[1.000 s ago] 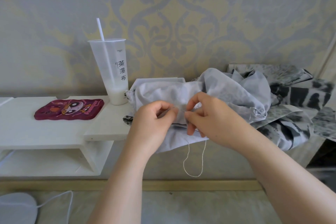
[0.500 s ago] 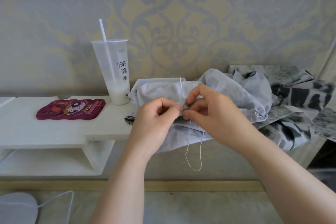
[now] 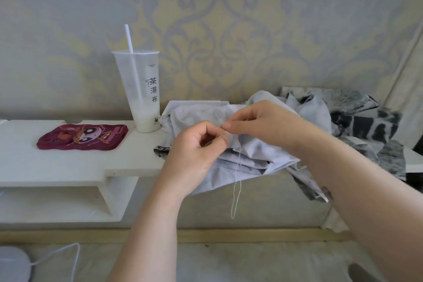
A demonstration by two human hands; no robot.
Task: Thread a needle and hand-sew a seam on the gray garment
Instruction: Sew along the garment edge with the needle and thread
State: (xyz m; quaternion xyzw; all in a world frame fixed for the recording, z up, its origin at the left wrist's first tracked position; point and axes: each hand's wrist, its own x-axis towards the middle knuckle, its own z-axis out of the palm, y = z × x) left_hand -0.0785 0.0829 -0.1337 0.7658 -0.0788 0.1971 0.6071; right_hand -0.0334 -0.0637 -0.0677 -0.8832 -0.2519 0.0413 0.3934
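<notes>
Furthest left of the cup, a maroon phone case (image 3: 82, 137) printed with a wide-eyed cartoon face is laid flat on the white shelf (image 3: 57, 162). The cup (image 3: 137, 89) itself, clear plastic with a white straw (image 3: 128, 38) stood in it and a little milky drink at the bottom, is marked 茶瀑布 in dark vertical characters; the small print above cannot be read. Just right of the cup, the gray garment (image 3: 258, 151) is heaped on the shelf edge. A fold of it is pinched tightly by the left hand (image 3: 194, 151). Touching that pinch, the right hand (image 3: 263, 123) is closed narrowly, thumb to forefinger, on a pale thread (image 3: 235, 194), whose loop is hung below the garment. Well right of the cup, a black-and-gray patterned cloth (image 3: 370, 126) is piled.
</notes>
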